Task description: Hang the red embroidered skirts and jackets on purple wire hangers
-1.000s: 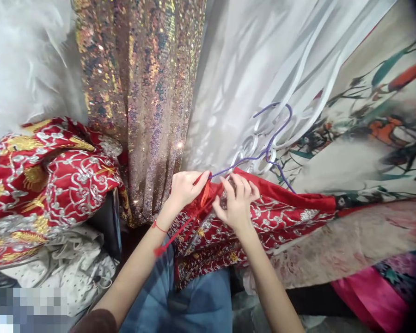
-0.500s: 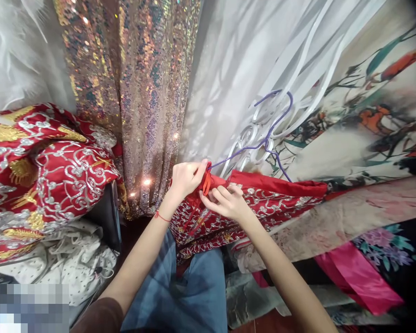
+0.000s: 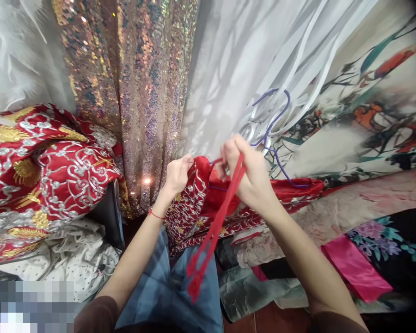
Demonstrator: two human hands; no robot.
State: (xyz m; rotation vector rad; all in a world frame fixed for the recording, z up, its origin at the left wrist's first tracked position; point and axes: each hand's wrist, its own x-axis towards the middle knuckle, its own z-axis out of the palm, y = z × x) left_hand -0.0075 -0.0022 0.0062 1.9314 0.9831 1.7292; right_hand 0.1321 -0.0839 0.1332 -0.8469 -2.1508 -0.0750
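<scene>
Right hand (image 3: 251, 178): raised at centre, fingers closed in a pinch on two red cords (image 3: 215, 231).
Cords: thin and long, and they look taut. Their long axis slants from the pinch down and left. The tasselled ends point down and hang over the lap (image 3: 166, 286), clear of the cloth. Lifting them this high probably keeps them straight and untangled.
Left hand (image 3: 178, 173): just left of the right hand, curled shut on the top edge of a red garment (image 3: 190, 208), seemingly to steady it against the pull.
Garment: red with silver embroidery, bunched between the hands and trailing right across the knees.
Hanger (image 3: 275, 115): thin and purple, hook upward against white cloth (image 3: 229, 69). Its arm slopes down towards the garment's top, and the join is hidden behind the right hand.
Around: sequin cloth (image 3: 131, 92) hangs behind the left hand, a red pile (image 3: 48, 162) sits far left, and floral fabric (image 3: 367, 115) and pink cloth (image 3: 353, 273) lie to the right.
</scene>
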